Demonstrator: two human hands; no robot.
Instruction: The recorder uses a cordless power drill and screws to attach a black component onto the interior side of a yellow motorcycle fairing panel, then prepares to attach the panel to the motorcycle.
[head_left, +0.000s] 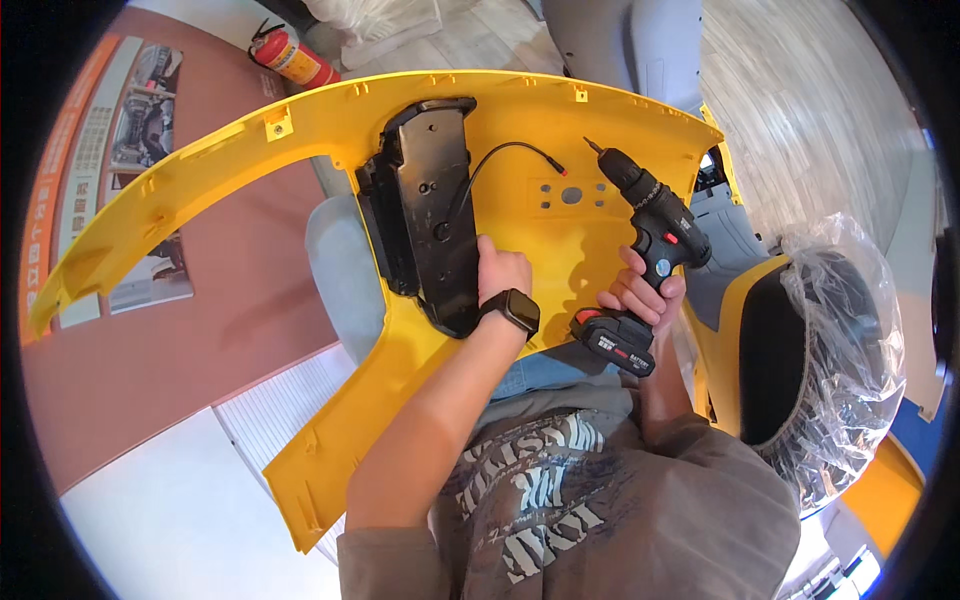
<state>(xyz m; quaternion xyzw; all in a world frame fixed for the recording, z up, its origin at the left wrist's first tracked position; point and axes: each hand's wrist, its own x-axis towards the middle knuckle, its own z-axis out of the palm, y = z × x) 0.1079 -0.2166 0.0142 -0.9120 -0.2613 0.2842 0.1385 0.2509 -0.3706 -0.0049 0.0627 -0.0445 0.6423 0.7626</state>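
Observation:
A large curved yellow plastic panel (430,365) lies across my lap, its inner side up. On it sits a long black housing (437,190) with several holes, and a thin black cable (515,145) with a red tip runs from it. My left hand (505,272), with a dark watch at the wrist, is closed at the housing's right edge. The thumb lies against it; the other fingers are mostly hidden. In my right hand (645,295) is a black cordless drill (668,225), gripped by its handle. The bit (593,146) points up and left, above the panel.
A red fire extinguisher (300,62) stands beyond the panel at the far left. To the right is a black seat-like part with clear plastic wrap (845,340). Grey parts (620,50) stand behind the panel, and a reddish-brown surface with posters (240,270) fills the left.

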